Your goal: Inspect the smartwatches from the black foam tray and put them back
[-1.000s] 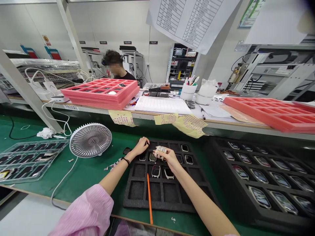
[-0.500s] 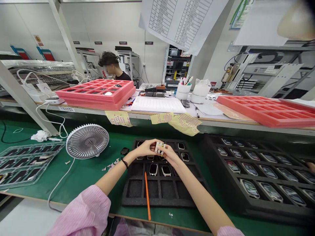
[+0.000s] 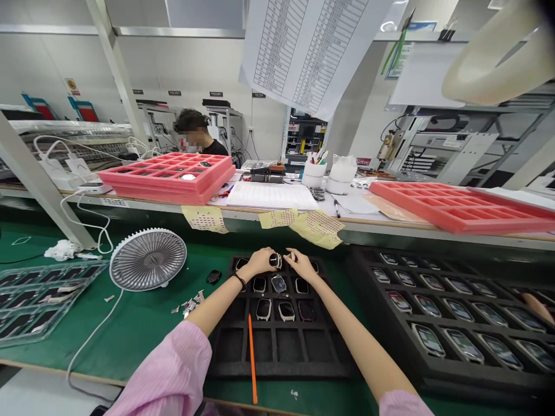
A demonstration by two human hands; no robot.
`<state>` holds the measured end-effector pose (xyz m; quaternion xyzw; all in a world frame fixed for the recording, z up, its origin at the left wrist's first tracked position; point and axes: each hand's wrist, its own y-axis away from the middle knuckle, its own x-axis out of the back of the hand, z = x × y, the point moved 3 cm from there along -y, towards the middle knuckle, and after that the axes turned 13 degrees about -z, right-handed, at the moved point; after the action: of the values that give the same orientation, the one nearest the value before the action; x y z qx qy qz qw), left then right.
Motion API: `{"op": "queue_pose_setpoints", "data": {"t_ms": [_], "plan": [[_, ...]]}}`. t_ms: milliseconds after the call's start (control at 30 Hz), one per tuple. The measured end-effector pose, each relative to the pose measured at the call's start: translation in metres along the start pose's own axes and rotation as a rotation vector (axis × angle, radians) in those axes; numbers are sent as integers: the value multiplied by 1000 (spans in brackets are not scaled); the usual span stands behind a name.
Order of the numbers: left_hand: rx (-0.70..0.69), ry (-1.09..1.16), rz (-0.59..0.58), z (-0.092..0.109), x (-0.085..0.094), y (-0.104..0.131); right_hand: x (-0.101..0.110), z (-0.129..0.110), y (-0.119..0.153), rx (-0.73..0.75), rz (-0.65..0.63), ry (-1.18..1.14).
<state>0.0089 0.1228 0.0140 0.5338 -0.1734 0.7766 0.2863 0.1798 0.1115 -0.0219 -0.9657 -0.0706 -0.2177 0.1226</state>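
Observation:
My left hand [image 3: 261, 262] is closed on a smartwatch case [image 3: 275, 261] with a dark face and a pale frame, held above the far part of a black foam tray [image 3: 243, 368]. Just right of it, my right hand [image 3: 301, 266] has its fingers pinched together. A small pale bit shows at those fingertips, too small to name. Below the hands, several watch cases sit in the tray's compartments, among them a pale-framed watch [image 3: 263, 309] and a dark purple watch [image 3: 306, 311]. An orange stick [image 3: 252, 358] lies across the tray's near edge.
To the left stand a round fan [image 3: 148, 260] and a clear tray of dark parts [image 3: 47, 300]. A larger black tray of watches [image 3: 437, 309] is at right, with another person's hand [image 3: 537, 306] at its edge. Pink foam trays [image 3: 169, 179] rest on the shelf.
My hands, together around the piece before, have come slightly apart; the watch stays in my left hand. The view has tilted up, and another person's hand shows more at the right.

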Motion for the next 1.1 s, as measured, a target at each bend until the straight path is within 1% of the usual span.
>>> {"op": "queue_pose_setpoints", "data": {"t_ms": [67,167,300,367,500,633,767,967,1033,1100], "plan": [[-1,-33,-15,-3,1,2,-6,4,2,30,-4,86],[9,-75,-32,-13,8,9,-10,9,6,55,24,195],[45,-138,-52,-31,16,20,-5,16,10,47,62,259],[39,-157,-92,-39,13,25,-1,20,10,25,61,249],[0,-171,-191,-47,-3,34,7,26,11,-16,40,199],[-24,-199,-233,-49,-14,38,11,25,11,-14,6,187],[-24,-225,-191,-50,-21,38,15,23,11,14,-36,212],[41,-237,-92,-47,-35,34,29,15,5,36,-61,286],[67,-242,-65,-44,-39,34,29,12,0,49,-104,317],[91,-249,-41,-40,-41,34,24,10,-4,66,-170,346]]}}
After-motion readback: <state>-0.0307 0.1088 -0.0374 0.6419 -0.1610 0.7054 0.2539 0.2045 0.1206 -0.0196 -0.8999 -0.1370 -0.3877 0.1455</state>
